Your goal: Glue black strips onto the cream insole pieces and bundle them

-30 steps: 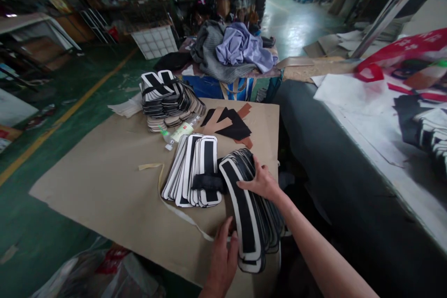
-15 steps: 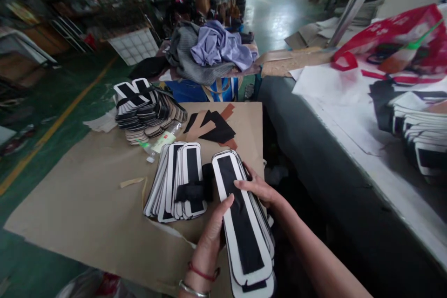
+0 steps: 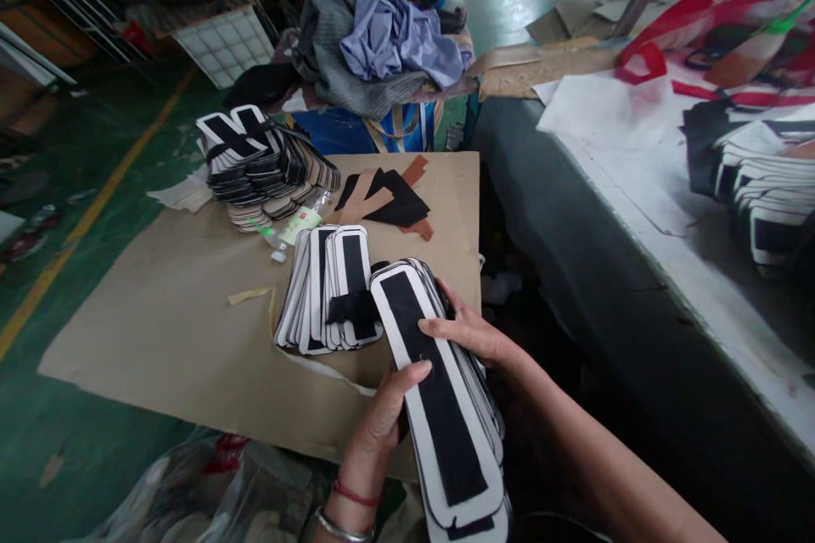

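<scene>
Fingers [image 3: 439, 328] of a person's left hand [image 3: 380, 420] and right hand [image 3: 472, 333] grasp a stack of white-bordered black pieces [image 3: 446, 428] at the near right edge of the tabletop [image 3: 184, 339], right of a similar fanned stack [image 3: 321, 297].

Thumbs [image 3: 413, 374] uppermost, forearms [image 3: 592, 437] angled inward

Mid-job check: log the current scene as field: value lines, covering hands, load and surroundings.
Load: thick stack of long, round-cornered, white-bordered black strips
Left hand: grips the load's left side
Right hand: grips the load's right side
Support under load: hidden, cannot tell
Left of load: fanned pile of similar white-and-black strips, dark soft band across it
Farther back: clear plastic bottle with pale label; flat black and brown pieces; higher stack of white-bordered black pieces
Work surface: flat tan sheet
</scene>
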Available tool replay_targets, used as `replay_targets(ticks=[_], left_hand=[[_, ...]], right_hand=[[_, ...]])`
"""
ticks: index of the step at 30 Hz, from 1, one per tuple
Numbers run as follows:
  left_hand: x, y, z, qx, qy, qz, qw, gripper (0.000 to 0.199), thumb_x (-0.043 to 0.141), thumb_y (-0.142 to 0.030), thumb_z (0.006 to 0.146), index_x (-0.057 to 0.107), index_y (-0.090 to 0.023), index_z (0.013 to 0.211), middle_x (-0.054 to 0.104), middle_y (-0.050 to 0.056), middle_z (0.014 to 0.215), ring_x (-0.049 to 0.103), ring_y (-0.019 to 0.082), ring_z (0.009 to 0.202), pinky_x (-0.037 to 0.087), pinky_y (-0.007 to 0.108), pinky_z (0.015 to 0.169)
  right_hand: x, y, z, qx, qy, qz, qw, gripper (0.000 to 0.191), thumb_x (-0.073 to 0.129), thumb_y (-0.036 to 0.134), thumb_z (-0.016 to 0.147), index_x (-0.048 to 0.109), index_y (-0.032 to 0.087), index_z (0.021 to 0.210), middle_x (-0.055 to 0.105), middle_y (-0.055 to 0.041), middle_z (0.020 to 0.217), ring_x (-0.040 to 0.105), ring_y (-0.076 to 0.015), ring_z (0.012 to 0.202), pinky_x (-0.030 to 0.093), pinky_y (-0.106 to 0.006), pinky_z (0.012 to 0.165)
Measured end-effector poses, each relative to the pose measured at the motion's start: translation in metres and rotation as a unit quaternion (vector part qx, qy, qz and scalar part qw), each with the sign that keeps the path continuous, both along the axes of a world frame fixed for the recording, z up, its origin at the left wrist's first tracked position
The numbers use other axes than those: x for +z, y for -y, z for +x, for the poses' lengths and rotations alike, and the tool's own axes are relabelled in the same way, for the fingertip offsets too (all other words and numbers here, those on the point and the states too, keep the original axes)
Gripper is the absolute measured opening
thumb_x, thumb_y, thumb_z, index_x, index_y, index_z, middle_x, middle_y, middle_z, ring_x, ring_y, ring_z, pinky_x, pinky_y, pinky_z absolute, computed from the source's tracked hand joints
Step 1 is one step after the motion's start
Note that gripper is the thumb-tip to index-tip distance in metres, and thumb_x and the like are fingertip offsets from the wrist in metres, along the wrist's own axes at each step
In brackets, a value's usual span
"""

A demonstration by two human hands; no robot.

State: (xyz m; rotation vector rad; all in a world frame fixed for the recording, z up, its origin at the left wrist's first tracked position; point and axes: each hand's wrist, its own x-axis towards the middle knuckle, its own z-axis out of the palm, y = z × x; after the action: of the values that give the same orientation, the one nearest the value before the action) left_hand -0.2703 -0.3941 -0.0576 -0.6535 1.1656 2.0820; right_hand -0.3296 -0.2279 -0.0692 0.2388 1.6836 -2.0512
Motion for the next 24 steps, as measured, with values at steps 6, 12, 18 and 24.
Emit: replay_targets(ticks=[6, 12, 18, 24], left_hand=[[-0.008, 0.004, 0.016, 0.020, -0.002, 0.014, 1.000, 0.044, 0.074, -0.028, 0.067, 0.064, -0.009, 0.105, 0.066, 0.015, 0.112, 0.061, 0.032, 0.104, 0.047, 0.040, 0.094], [-0.002, -0.004, 0.012, 0.073, 0.062, 0.071, 0.993, 0.048, 0.058, -0.046, 0.082, 0.063, -0.005, 0.107, 0.071, 0.015, 0.092, 0.067, 0.027, 0.084, 0.051, 0.037, 0.085], [-0.014, -0.004, 0.004, 0.138, 0.034, 0.050, 0.989, 0.033, 0.058, -0.034, 0.083, 0.065, -0.007, 0.099, 0.072, 0.011, 0.085, 0.067, 0.021, 0.075, 0.053, 0.031, 0.078], [-0.026, 0.003, -0.005, 0.141, 0.029, 0.044, 0.989, 0.039, 0.057, -0.039, 0.083, 0.064, -0.006, 0.102, 0.071, 0.014, 0.083, 0.067, 0.027, 0.082, 0.053, 0.038, 0.080]], right_hand=[[0.004, 0.001, 0.014, 0.008, 0.008, 0.019, 1.000, 0.105, 0.078, 0.046, 0.063, 0.019, 0.023, 0.147, 0.039, -0.0089, 0.142, 0.041, -0.0272, 0.127, 0.032, -0.043, 0.108], [0.004, 0.004, 0.022, 0.017, 0.026, -0.001, 1.000, 0.104, 0.078, 0.045, 0.064, 0.018, 0.023, 0.147, 0.041, -0.0099, 0.141, 0.045, -0.0286, 0.124, 0.037, -0.043, 0.104], [-0.003, 0.012, 0.010, 0.051, -0.041, 0.043, 0.997, 0.103, 0.077, 0.048, 0.066, 0.019, 0.023, 0.147, 0.034, -0.0080, 0.146, 0.035, -0.0282, 0.131, 0.028, -0.043, 0.111], [-0.024, 0.022, 0.002, 0.080, -0.093, 0.129, 0.984, 0.090, 0.060, 0.061, 0.078, 0.019, 0.021, 0.148, 0.028, -0.0077, 0.149, 0.025, -0.0264, 0.137, 0.017, -0.043, 0.115]])
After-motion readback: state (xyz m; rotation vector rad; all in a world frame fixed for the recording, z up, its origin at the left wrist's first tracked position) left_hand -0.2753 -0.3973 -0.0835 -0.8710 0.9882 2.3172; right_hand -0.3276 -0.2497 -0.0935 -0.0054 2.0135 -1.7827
